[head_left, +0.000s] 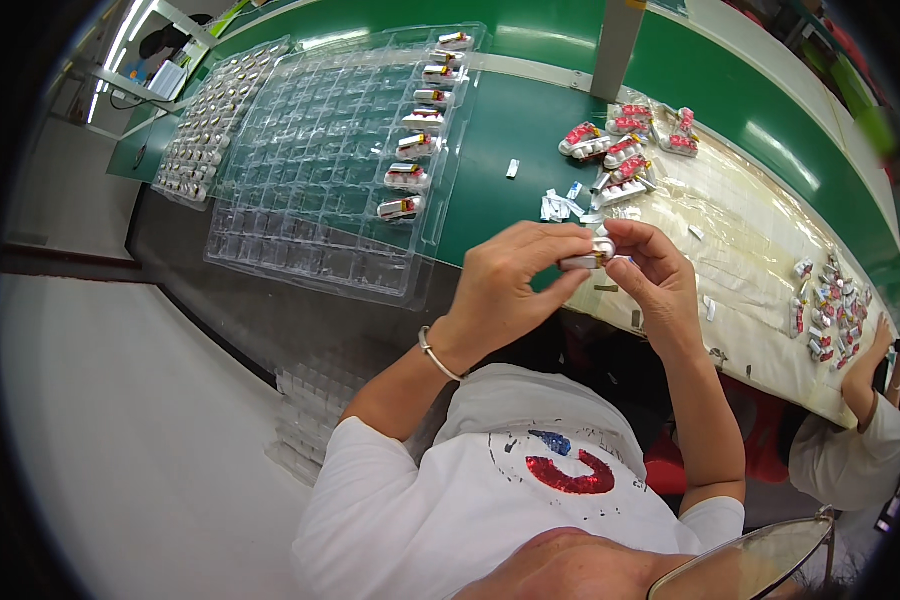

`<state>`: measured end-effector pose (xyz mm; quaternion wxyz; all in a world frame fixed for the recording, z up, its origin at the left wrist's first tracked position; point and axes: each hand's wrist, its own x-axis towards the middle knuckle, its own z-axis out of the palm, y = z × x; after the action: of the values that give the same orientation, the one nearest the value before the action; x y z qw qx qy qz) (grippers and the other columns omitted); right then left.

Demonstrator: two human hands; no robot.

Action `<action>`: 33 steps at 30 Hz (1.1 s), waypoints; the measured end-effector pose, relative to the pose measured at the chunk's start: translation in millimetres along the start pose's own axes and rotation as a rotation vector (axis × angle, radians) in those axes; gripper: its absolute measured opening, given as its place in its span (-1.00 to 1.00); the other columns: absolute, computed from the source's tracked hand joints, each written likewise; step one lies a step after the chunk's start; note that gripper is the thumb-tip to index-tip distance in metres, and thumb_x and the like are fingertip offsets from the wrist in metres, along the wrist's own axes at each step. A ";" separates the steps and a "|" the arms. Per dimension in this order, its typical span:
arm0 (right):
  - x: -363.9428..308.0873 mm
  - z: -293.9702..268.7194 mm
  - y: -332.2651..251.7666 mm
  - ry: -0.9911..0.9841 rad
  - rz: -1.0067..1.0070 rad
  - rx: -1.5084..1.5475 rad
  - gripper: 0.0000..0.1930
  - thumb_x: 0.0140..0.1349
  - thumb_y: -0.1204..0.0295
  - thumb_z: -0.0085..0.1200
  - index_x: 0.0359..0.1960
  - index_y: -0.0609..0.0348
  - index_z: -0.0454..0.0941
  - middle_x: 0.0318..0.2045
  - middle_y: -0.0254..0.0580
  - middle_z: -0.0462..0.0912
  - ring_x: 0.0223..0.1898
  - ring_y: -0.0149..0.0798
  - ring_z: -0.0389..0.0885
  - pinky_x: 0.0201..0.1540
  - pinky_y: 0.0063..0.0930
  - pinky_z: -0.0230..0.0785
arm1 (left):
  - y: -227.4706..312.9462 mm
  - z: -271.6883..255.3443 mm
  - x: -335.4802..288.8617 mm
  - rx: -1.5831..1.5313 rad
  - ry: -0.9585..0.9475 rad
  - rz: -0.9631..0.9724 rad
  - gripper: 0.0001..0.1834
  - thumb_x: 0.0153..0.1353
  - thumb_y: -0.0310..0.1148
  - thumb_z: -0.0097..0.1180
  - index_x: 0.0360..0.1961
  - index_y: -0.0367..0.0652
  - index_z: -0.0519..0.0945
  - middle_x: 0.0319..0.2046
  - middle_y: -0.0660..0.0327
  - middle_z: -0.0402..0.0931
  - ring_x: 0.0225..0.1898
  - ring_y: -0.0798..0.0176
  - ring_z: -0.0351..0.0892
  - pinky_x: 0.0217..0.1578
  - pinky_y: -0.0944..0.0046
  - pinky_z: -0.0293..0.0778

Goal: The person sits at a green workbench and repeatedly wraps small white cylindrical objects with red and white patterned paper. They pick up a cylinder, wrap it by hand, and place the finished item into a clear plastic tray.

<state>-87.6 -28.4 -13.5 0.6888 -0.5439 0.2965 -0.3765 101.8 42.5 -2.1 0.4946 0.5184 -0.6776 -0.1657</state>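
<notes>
Between our two hands, above the near edge of the bench (485, 170), we see a small part (582, 262): a short, silvery piece with a smooth, rounded white end pointing right, its finer details too small and too covered by fingers to make out. Our left hand (510, 272) is closed in a pinch on its left end, thumb below and fingers above. Our right hand (660, 272) is curled, with thumb and forefinger bent close together and pinching the rounded white end. A pale bracelet (437, 355) circles our left wrist. Just beyond the hands lies a loose pile of little white slips (560, 207), with a single slip (513, 169) apart from it on the green surface. To the right spreads a cream mat (750, 210), and past the pile sit clusters of red and white pieces (625, 152). To our left a clear compartmented tray (320, 140) carries similar pieces along its right side. Well apart on the right, a heap of pieces (842, 310) lies near another person's arm (865, 370); at the far left, a second tray (215, 125) is filled with small parts.
</notes>
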 end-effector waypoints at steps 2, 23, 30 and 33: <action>4.7 4.6 -5.0 -0.038 -0.010 -0.044 -0.57 0.20 0.48 0.27 0.11 0.25 0.51 -0.05 -0.29 0.55 -0.07 -0.44 0.54 0.03 -0.52 0.45 | -4.3 -26.6 -11.1 0.065 0.064 -0.070 -0.69 0.01 -0.54 0.37 -0.15 -0.18 0.71 -0.11 0.13 0.61 -0.17 0.21 0.62 -0.13 0.29 0.52; 39.7 -83.7 4.6 0.183 -0.283 -0.914 -0.78 0.16 0.50 0.21 -0.13 0.10 0.65 -0.20 -0.22 0.60 -0.28 -0.28 0.61 -0.14 -0.45 0.46 | -53.3 -133.2 -40.9 0.617 -0.135 -0.304 -0.79 0.10 -0.56 0.23 -0.20 -0.18 0.66 -0.23 0.21 0.55 -0.11 0.17 0.54 -0.11 0.21 0.46; 65.8 -65.6 9.8 0.097 -0.401 -1.196 -0.76 0.10 0.45 0.26 -0.15 0.00 0.64 -0.14 -0.23 0.53 -0.09 -0.14 0.54 -0.03 -0.27 0.43 | -39.6 -123.9 -37.4 0.772 -0.145 -0.334 -0.79 0.04 -0.56 0.25 -0.24 -0.17 0.66 -0.23 0.27 0.55 -0.13 0.14 0.52 -0.11 0.16 0.45; 69.6 -67.0 8.1 0.095 -0.425 -1.253 -0.79 0.09 0.45 0.26 -0.20 -0.01 0.64 -0.15 -0.25 0.53 -0.08 -0.15 0.53 0.01 -0.27 0.40 | -40.6 -124.2 -33.9 0.830 -0.191 -0.292 -0.78 0.04 -0.55 0.24 -0.24 -0.15 0.66 -0.24 0.28 0.55 -0.15 0.14 0.51 -0.09 0.16 0.43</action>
<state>-103.2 -121.2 -36.9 0.1393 -0.8712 0.3757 -0.2839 227.4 91.1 7.7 0.1514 0.7454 -0.6492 0.0051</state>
